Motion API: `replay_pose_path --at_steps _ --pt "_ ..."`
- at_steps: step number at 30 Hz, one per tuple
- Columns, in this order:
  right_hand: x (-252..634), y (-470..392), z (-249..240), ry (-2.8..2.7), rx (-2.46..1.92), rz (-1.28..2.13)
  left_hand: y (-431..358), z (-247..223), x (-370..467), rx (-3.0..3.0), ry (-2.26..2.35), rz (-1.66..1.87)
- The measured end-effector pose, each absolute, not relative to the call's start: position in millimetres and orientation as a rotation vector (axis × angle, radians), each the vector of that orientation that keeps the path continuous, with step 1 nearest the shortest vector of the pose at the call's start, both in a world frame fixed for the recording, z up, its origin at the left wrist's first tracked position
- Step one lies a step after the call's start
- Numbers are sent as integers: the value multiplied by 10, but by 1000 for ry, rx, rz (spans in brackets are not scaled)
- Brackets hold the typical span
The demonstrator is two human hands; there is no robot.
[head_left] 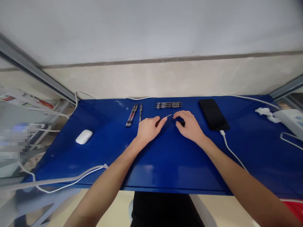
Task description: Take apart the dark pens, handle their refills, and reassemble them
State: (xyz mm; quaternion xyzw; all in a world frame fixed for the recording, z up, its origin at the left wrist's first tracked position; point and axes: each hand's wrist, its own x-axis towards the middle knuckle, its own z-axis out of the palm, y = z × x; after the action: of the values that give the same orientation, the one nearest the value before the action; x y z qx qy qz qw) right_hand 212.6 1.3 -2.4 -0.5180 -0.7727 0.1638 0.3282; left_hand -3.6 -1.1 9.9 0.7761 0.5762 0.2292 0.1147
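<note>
My left hand (149, 128) is closed, with thumb and forefinger pinching a slim pen (169, 115). Its thin grey end points right, and the rest is hidden in the hand. Just across a small gap is my right hand (189, 126), fingers curled around a small dark piece (181, 122) too hidden to name. Beyond the hands lies a sideways row of several pens (169, 105). To the left of my left hand, a pair of dark pens (132, 115) lies side by side, and a single pen (140, 112) lies between that pair and the hand.
On the blue desk (165, 176), a black phone (213, 114) with a white charging cable (233, 153) lies to the right. A white earbud case (84, 136) sits at left. White cables cross the left front edge. A power strip (292, 119) and crumpled tissue (267, 114) are far right.
</note>
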Motion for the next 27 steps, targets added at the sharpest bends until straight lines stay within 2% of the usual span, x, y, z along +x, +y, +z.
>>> replay_pose_path --at_steps 10,16,23,27 --pt "2028 -82 142 -2018 -1219 499 -46 108 -24 2547 1381 545" --pt "2004 -103 125 -2000 -1260 640 -45 57 -29 2556 1386 610" --pt "2039 -36 65 -1709 -1319 802 1 53 -42 2399 1355 744" --pt "2085 22 13 -1494 -1277 910 16 60 -47 2401 1365 707"
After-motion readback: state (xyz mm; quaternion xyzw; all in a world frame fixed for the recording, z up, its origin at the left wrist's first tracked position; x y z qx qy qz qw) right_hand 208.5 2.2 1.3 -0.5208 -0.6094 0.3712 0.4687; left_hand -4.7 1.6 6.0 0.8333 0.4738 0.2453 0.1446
